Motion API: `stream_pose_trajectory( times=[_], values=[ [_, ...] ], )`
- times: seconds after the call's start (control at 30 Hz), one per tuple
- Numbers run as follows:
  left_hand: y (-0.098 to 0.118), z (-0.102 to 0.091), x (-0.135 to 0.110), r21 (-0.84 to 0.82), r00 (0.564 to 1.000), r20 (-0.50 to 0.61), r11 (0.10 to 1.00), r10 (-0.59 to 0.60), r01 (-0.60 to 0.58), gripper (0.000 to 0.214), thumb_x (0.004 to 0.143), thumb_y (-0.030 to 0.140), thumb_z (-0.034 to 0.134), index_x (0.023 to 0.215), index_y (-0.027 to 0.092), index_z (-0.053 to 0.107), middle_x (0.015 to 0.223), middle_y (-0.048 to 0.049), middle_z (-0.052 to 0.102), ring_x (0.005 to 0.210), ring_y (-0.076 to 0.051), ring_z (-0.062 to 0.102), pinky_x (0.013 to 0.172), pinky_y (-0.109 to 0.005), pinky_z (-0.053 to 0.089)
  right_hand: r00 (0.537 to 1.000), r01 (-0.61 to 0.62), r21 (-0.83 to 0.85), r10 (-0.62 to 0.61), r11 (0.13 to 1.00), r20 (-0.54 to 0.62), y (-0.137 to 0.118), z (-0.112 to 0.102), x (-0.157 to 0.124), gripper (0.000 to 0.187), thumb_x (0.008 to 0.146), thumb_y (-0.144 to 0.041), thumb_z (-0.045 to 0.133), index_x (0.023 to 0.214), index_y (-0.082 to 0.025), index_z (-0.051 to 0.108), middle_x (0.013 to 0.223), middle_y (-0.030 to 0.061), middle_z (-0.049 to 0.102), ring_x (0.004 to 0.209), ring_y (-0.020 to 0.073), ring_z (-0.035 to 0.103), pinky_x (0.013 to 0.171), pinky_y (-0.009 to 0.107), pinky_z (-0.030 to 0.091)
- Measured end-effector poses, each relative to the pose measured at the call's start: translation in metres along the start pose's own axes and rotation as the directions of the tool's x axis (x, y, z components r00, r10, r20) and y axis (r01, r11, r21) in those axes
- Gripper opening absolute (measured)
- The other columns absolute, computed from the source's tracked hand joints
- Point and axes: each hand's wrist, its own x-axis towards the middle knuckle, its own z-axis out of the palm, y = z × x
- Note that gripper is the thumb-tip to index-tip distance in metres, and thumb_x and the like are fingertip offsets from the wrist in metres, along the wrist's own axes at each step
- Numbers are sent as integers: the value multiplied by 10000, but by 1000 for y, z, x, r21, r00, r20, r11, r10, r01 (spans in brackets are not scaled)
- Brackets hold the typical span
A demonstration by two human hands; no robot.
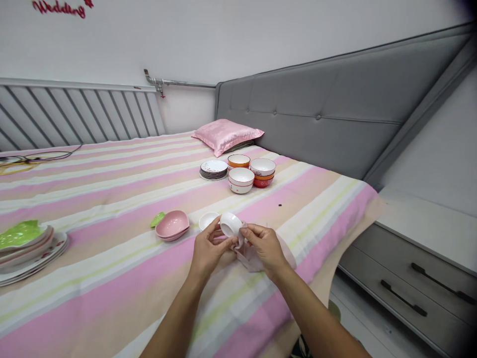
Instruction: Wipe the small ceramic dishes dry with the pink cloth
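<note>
A small white bowl (230, 224) is held tilted between my two hands above the bed. My left hand (210, 248) grips its left side, fingers closed round it. With my right hand (264, 247) I pinch a pale pinkish cloth (251, 259) against the bowl's right edge; the cloth hangs below and spreads behind the wrist. Just behind my left hand, another small white dish (207, 220) lies on the striped bedspread. To its left rest pink drop-shaped dishes (172, 224), one in another, with a green leaf-shaped dish (157, 220) beside them.
Stacked bowls (241, 180) and a pile of plates (213, 169) stand farther back, near a pink pillow (227, 134). More plates and a green dish (20, 233) are stacked at far left. A grey headboard (313, 99) and a drawer cabinet (417, 263) border the right side.
</note>
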Motion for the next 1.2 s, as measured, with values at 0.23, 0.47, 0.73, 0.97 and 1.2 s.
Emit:
stream_pose_trajectory(
  times=[0.23, 0.47, 0.73, 0.97, 1.2],
  values=[
    [-1, -16, 5, 335, 975, 66, 916, 212, -222, 694, 601, 312, 717, 1248, 262, 470, 1079, -52, 552, 894, -185, 582, 773, -371, 533, 1000, 15, -20, -15, 1000, 15, -1, 0, -1, 247, 696, -384, 620, 634, -145, 632, 544, -33, 458, 542, 78, 367, 549, 214, 325],
    [0, -28, 7, 576, 857, 280, 639, 432, -510, 608, 713, 288, 635, 1276, 329, 412, 1058, -47, 527, 926, -177, 527, 750, -351, 524, 998, -26, -8, 27, 1000, 50, 2, 1, -1, 255, 700, -387, 618, 673, -134, 641, 552, -27, 491, 524, 73, 391, 529, 208, 326],
    [-3, -30, 7, 696, 765, 400, 375, 506, -612, 577, 776, 201, 564, 1303, 333, 369, 1085, -65, 510, 957, -190, 529, 769, -339, 494, 996, -42, -30, 44, 999, 74, 3, 1, -1, 263, 713, -384, 606, 701, -124, 642, 564, -26, 481, 527, 72, 396, 510, 203, 322],
    [-1, -27, 6, 688, 740, 448, 334, 502, -644, 562, 788, 128, 517, 1299, 318, 380, 1105, -72, 507, 932, -177, 540, 777, -328, 488, 997, -40, -39, 43, 998, 59, 1, 2, -2, 248, 704, -373, 615, 702, -127, 647, 541, -36, 460, 509, 67, 384, 495, 202, 323],
    [2, -18, 4, 523, 889, 210, 722, 407, -454, 614, 692, 266, 654, 1266, 274, 435, 1168, -86, 512, 1021, -216, 533, 826, -376, 482, 995, -82, 148, 90, 986, -43, 8, -4, 4, 273, 649, -394, 678, 769, -149, 668, 584, -37, 488, 492, 47, 349, 477, 186, 311]
  ],
)
